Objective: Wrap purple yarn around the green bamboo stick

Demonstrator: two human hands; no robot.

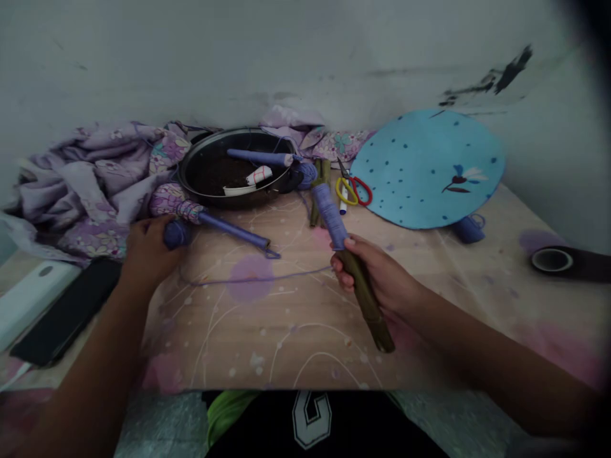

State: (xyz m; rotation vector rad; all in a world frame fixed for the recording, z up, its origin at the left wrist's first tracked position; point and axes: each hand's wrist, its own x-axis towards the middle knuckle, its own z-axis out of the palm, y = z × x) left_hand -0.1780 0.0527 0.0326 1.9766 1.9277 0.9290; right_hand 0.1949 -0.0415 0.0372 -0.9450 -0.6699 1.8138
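My right hand [370, 273] is wrapped around a green-brown stick [365, 299] that slants over the table. Purple yarn [330, 213] is wound in close turns around the stick's upper part; its lower end is bare. My left hand [151, 245] grips a ball of purple-blue yarn [177, 235] at the left, with some fingers hidden behind the hand. A loose strand [258, 278] runs across the tabletop from near the ball to the right hand. Just beyond the ball lies a yarn-wrapped stick [233, 229] with a flowered cloth head [174, 202].
A black pan [191, 186] holds another wrapped stick [260, 156]. Scissors [353, 189] and a marker [344, 202] lie beside a blue oval board [420, 184]. Crumpled flowered cloth [95, 184], a phone [71, 312] and a white box-like object [33, 299] are at left.
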